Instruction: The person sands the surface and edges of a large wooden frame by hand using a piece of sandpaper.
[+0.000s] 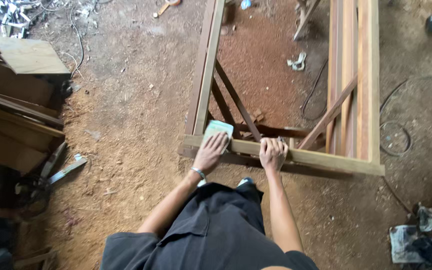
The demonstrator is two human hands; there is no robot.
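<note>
Over on the left, stacked timber offcuts (16,120) lie on the sawdust-covered floor (126,150), a plywood sheet (26,55) on top of them. Moving in, the left hand (210,154) lies flat, fingers spread, pressing a pale green sanding pad (218,129) onto the near rail of the wooden frame (326,160), right at its left corner where the long upright meets it. Just beside it, the right hand (273,152) curls over that same rail, gripping the edge. Diagonal braces (236,100) cross under the frame. Further right, a black cable (401,135) loops across the floor, and crumpled rags (411,242) sit at the lower corner.
</note>
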